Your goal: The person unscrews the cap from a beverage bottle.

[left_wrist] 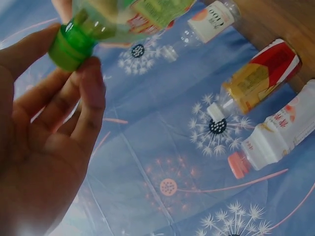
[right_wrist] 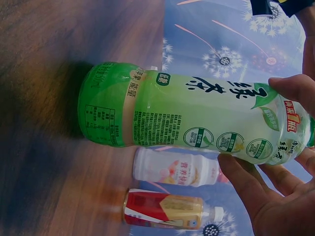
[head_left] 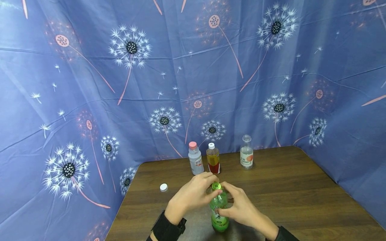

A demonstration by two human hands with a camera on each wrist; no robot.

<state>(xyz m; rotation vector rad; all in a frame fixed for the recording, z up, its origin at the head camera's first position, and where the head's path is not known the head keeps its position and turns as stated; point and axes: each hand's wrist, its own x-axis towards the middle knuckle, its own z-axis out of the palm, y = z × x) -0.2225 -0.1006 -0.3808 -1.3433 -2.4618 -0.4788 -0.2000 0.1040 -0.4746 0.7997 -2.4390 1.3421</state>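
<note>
A green tea bottle point(head_left: 220, 222) stands upright near the front of the table, between both hands. Its green cap point(left_wrist: 70, 48) is on the neck. My left hand point(head_left: 193, 191) pinches that cap between thumb and fingers; the left wrist view shows the thumb on one side and the fingertips on the other. Around the upper body of the bottle my right hand point(head_left: 242, 208) holds on, thumb on the label side and fingers opposite. In the right wrist view the printed label point(right_wrist: 211, 113) faces the camera.
Behind the hands stand a white bottle with a pink cap point(head_left: 196, 160), an amber drink bottle point(head_left: 213, 159) with a white cap, and a clear bottle point(head_left: 246, 152) without a cap. A loose white cap point(head_left: 164, 187) lies on the wooden table point(head_left: 289, 187) at left. Patterned cloth point(head_left: 187, 73) hangs behind.
</note>
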